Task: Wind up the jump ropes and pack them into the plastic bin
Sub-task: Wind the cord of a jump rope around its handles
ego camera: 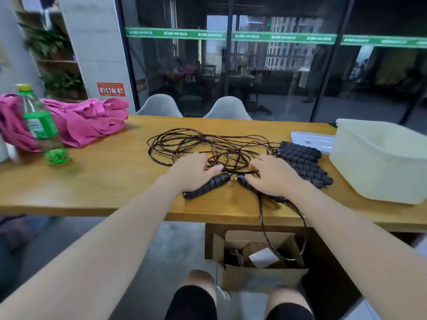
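Room: dark glass wall (pixel 254 65) at 12 o'clock with a green band (pixel 231 36) across it; plant shelves (pixel 53 54) at 10 o'clock; two grey chair backs (pixel 227 107) behind the far edge.

Wooden worktop (pixel 104 176) ran full width, pale oak grain. Open cardboard box (pixel 261 271) on the floor beneath, at 6 o'clock.

Plastic bin (pixel 379 162), translucent white, sat at 3 o'clock on the worktop, its lid (pixel 312 140) lying flat just beside it at 2 o'clock. Pink cloth heap (pixel 76 121) at 9 o'clock, green bottle (pixel 41 125) upright in front of it.

Jump ropes (pixel 208 146): thin dark cords in a loose tangle at centre, not wound. A row of ribbed black handles (pixel 302 162) lay between the tangle and the bin, outside the bin. One cord loop (pixel 284 227) hung over the near edge.

Left hand (pixel 191 174) lay palm down, fingers nearly straight, resting on a handle (pixel 208 185) and touching cord. Right hand (pixel 272 176) covered a second handle (pixel 245 182), fingertips bent onto strands; cannot tell whether it pinched them.
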Motion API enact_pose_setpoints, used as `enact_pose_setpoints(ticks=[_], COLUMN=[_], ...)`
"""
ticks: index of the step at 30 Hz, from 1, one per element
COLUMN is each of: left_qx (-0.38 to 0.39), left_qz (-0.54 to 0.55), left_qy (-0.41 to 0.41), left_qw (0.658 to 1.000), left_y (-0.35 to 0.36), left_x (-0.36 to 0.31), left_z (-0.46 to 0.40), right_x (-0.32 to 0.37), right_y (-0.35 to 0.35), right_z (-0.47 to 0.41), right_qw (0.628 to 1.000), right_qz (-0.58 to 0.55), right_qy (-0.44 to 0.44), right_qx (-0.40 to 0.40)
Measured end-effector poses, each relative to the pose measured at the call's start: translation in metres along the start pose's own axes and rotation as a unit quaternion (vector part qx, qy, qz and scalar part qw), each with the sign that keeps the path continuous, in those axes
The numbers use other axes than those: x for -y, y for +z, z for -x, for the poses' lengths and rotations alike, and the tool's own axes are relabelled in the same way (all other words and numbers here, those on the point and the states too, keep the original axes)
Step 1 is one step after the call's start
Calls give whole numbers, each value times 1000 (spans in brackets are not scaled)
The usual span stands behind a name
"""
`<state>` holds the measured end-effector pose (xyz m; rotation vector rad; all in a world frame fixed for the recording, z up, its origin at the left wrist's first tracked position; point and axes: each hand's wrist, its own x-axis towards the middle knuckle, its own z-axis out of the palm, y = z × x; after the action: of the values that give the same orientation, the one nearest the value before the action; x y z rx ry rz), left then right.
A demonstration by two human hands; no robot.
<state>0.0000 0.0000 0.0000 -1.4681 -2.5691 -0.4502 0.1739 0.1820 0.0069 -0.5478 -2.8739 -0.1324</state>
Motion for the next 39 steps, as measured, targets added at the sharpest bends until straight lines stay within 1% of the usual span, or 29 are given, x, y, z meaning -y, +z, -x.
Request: enact_pose_setpoints(ticks=[2, 4, 7, 10, 11, 12, 13, 15, 18, 19, 21, 22, 23, 24, 25, 26, 27, 28, 29, 30, 31, 32, 33, 35, 36, 37, 39], left_qx=[56, 86, 85, 66, 56, 47, 36, 21, 4, -8, -30, -38, -44, -44, -49, -67, -87, -97, -108, -109, -101, -94, -90, -123, -136, -140, -97], left_qz=[15, 22, 20, 20, 38, 70, 116, 228, 376, 414, 486, 525, 565, 601, 614, 580, 494, 386, 293, 243, 231, 243, 281, 387, 419, 431, 440], left_qy=[-9, -4, -1, -22, -31, -45, -61, -109, -192, -209, -226, -224, -218, -208, -198, -184, -166, -145, -118, -88, -63, -37, -14, 17, 28, 44, 82], left_qw=[998, 996, 996, 997, 997, 995, 991, 967, 907, 886, 844, 820, 794, 770, 762, 790, 849, 906, 943, 960, 966, 965, 955, 914, 897, 890, 889], left_y=[9, 21, 31, 36, 37, 38, 39, 37, 31, 31, 28, 29, 33, 36, 40, 43, 46, 46, 48, 46, 43, 39, 35, 28, 25, 19, 6], left_x=[-2, -5, -9, -13, -15, -18, -22, -33, -51, -56, -67, -73, -77, -83, -86, -87, -85, -83, -80, -77, -74, -72, -69, -65, -62, -62, -61], left_z=[1, 3, 5, 14, 17, 20, 22, 25, 26, 25, 25, 26, 26, 27, 27, 25, 23, 24, 22, 21, 17, 13, 7, -8, -18, -28, -48], right_x=[4, 9, 13, 14, 16, 19, 23, 34, 56, 62, 72, 74, 74, 72, 69, 66, 61, 55, 48, 40, 33, 24, 15, -3, -11, -19, -33], right_y=[3, 9, 13, 15, 15, 15, 15, 12, 10, 10, 11, 11, 14, 17, 18, 17, 15, 12, 8, 2, -4, -12, -20, -34, -40, -47, -60], right_z=[2, 4, 0, -1, -1, -1, -2, -6, -7, -6, -2, 1, 2, 3, 4, 4, 4, 5, 4, 4, 2, 1, -2, -8, -11, -14, -18], right_qw=[1000, 999, 998, 995, 995, 993, 984, 943, 869, 829, 710, 656, 615, 586, 563, 547, 537, 533, 533, 536, 543, 555, 570, 606, 622, 635, 659], right_qz=[20, 36, 41, 39, 11, -42, -120, -288, -442, -506, -653, -707, -744, -770, -789, -802, -810, -813, -813, -811, -807, -799, -788, -759, -744, -731, -709], right_qy=[-11, 1, 40, 71, 84, 97, 115, 157, 219, 238, 263, 263, 258, 250, 240, 231, 221, 213, 204, 193, 183, 173, 164, 145, 137, 129, 115], right_qx=[1, 5, 27, 50, 54, 56, 61, 61, 31, 18, 15, 23, 32, 43, 53, 66, 81, 98, 115, 131, 144, 156, 167, 191, 203, 215, 222])
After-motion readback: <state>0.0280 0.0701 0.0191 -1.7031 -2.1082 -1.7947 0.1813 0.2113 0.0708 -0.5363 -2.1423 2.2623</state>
